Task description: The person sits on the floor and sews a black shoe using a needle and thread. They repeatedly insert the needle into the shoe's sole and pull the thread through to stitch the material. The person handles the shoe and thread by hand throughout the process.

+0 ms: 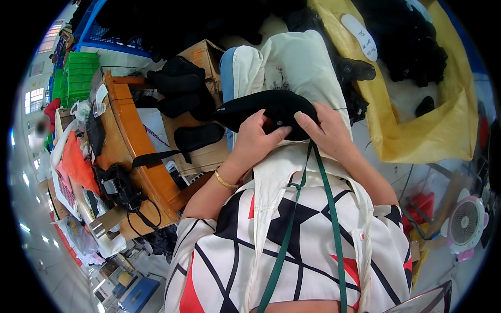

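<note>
Over my lap, which a pale apron (305,57) covers, I hold a black fabric shoe (248,104) on its side, its narrow end toward the left. My left hand (255,138) grips its near edge, with the thumb pressed on the dark material and some fingers hidden beneath. My right hand (329,130) closes round the wider right end, thumb on top. A small light mark shows between the two thumbs. Green straps (326,193) hang down my front below the shoe.
To the left, more black shoes (180,83) lie on cardboard beside a cardboard box (203,55). A wooden table (122,117) carries a black device (117,188) with cables. At right, a yellow sack (417,148) holds dark items and a white insole-shaped piece (359,37); a fan (466,221) stands nearer.
</note>
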